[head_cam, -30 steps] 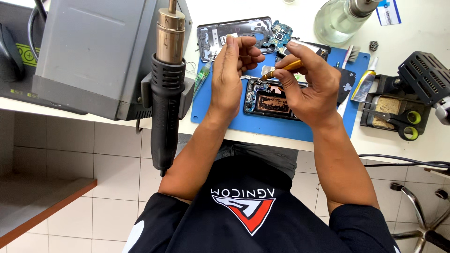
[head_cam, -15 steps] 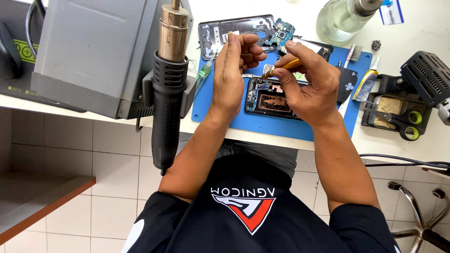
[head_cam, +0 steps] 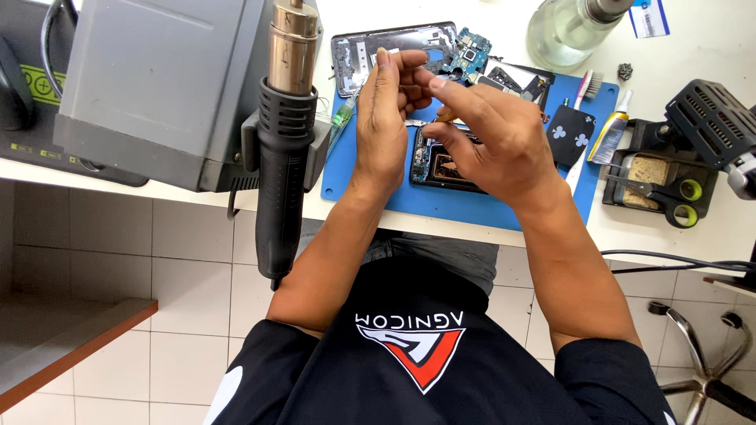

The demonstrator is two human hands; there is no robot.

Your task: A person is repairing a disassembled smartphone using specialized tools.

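We hold both hands raised together above the blue work mat [head_cam: 370, 177], which lies on the white bench [head_cam: 693, 244]. Our left hand [head_cam: 386, 118] stands edge-up with the fingers gathered close, thumb and fingertips pinched near one another at the top; whether something tiny sits between them we cannot tell. Our right hand [head_cam: 492, 134] reaches across toward it with the index finger stretched out and the other fingers curled in, and a thin metal tool [head_cam: 419, 123] shows just between the two hands, though we cannot tell which hand grips it. Directly beneath our hands, on the mat, lies the opened phone [head_cam: 441, 167], its dark frame and coppery insides showing, partly hidden by our right hand. Beyond our fingers, at the far edge of the mat, sit a grey phone back cover [head_cam: 378, 49] and, just beside it, a small blue circuit board [head_cam: 470, 53]. A black hot-air gun [head_cam: 282, 142] hangs nozzle-up in a holder on the grey rework station [head_cam: 165, 86] to our left. To our right we see a clear glass bottle [head_cam: 568, 31], a small tube [head_cam: 609, 135], a toothbrush [head_cam: 584, 85] and a soldering iron stand with a sponge [head_cam: 654, 177].
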